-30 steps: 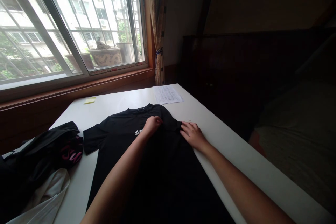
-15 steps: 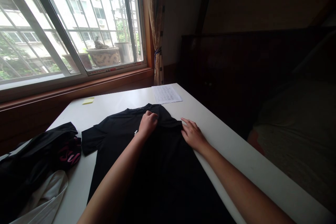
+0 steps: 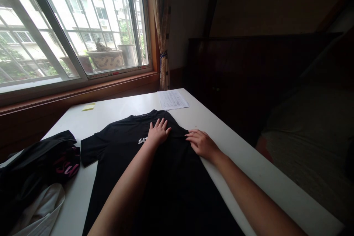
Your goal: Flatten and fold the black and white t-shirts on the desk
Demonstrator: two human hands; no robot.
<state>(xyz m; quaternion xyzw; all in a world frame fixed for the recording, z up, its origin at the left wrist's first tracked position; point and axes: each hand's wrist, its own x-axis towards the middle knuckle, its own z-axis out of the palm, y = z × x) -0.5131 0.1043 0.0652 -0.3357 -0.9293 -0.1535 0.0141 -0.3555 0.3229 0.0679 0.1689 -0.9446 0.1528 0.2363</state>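
From afar I look through one head-worn camera, facing forward and down at the nearby shirt (image 3: 177,169) and worktop (image 3: 124,105), the window (image 3: 83,14) filling the upper left.

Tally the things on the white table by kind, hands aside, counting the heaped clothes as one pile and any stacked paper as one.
Spread black T-shirt: 1
Clothes pile: 1
Yellow paper note: 1
White printed paper: 1
Total: 4
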